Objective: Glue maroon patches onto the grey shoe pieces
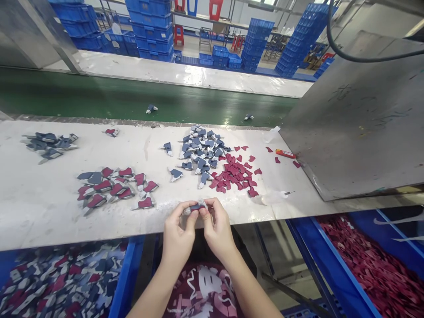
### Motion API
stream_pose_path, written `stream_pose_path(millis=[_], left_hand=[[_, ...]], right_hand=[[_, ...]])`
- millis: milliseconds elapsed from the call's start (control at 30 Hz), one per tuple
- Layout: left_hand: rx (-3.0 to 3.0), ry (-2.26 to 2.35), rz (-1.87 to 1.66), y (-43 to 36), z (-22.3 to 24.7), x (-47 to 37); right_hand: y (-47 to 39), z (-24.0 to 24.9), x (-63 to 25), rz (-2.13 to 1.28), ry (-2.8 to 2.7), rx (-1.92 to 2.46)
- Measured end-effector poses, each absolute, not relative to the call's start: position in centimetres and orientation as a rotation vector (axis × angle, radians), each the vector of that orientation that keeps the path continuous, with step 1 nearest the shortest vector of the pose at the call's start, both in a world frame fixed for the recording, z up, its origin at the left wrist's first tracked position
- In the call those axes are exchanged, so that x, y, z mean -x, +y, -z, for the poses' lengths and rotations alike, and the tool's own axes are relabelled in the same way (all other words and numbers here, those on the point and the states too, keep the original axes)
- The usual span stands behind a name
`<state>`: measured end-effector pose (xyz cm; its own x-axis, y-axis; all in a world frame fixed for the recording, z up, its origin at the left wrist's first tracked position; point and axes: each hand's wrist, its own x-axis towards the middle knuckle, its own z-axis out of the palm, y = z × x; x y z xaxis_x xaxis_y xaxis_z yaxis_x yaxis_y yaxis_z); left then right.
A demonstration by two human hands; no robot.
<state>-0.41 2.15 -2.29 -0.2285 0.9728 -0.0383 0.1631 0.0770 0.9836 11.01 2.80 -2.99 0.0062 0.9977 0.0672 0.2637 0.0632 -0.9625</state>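
Note:
Between my two hands, just above the front edge of the white table [159,223], is a small blue-grey part with a dark red piece [198,206] on it. My left hand [181,223] pinches its left end with thumb and forefinger. On the other end, the thumb and fingers of my right hand [213,221] press closed. Beyond them lies a heap of blue and white parts [202,148]. Loose dark red pieces [235,173] are spread beside that heap on its right. To the left sit several parts with red faces [115,187].
A green conveyor belt [198,104] runs behind the table. At far left is a group of blue-grey parts [49,143]. A metal box [357,119] stands at right, near a red-orange tube [285,153]. Blue bins [121,278] [347,265] flank me below the table edge.

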Motion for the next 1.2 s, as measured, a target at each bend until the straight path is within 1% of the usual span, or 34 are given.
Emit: stream_pose_path(millis=[100, 200, 300, 433, 600, 733, 867, 967, 1067, 1133, 1200], left_hand=[[-0.976, 1.334, -1.159, 3.1, 2.5, 1.6], [-0.882, 1.294, -1.116, 3.4, 2.7, 2.3], [-0.867, 1.343, -1.124, 3.3, 2.9, 2.3], [-0.858, 1.408, -1.189, 3.1, 3.2, 1.9], [-0.906, 1.337, -1.235, 3.1, 2.9, 2.4], [-0.889, 1.336, -1.277, 2.8, 2.0, 4.5], [-0.825, 1.47, -1.408, 2.6, 0.9, 8.2], [-0.769, 1.63, -1.58, 2.8, 0.3, 12.1], [-0.767, 1.865, -1.747, 3.3, 0.1, 16.6], [-0.841, 2.032, -1.734, 3.8, 0.3, 19.6], [-0.984, 2.202, -1.585, 4.6, 0.7, 22.1]], right_hand=[[3.5, 3.1, -11.6, -1.316, -1.25, 1.266], [4.0, 3.2, -11.9, -1.435, -1.147, 1.201], [4.1, 3.1, -11.9, -1.377, -1.172, 1.262], [3.8, 2.8, -11.7, -1.209, -1.339, 1.275], [3.6, 3.0, -11.0, -0.967, -1.576, 1.287], [3.8, 2.5, -9.4, -0.927, -1.696, 1.18], [5.6, 1.1, -6.8, -0.938, -1.837, 0.966], [8.8, 0.0, -4.2, -0.977, -2.03, 0.809], [13.0, -0.4, -0.8, -0.84, -2.193, 0.822], [15.7, -0.4, 1.7, -0.837, -2.277, 0.893], [17.9, -0.3, 4.0, -0.959, -2.291, 0.995]])
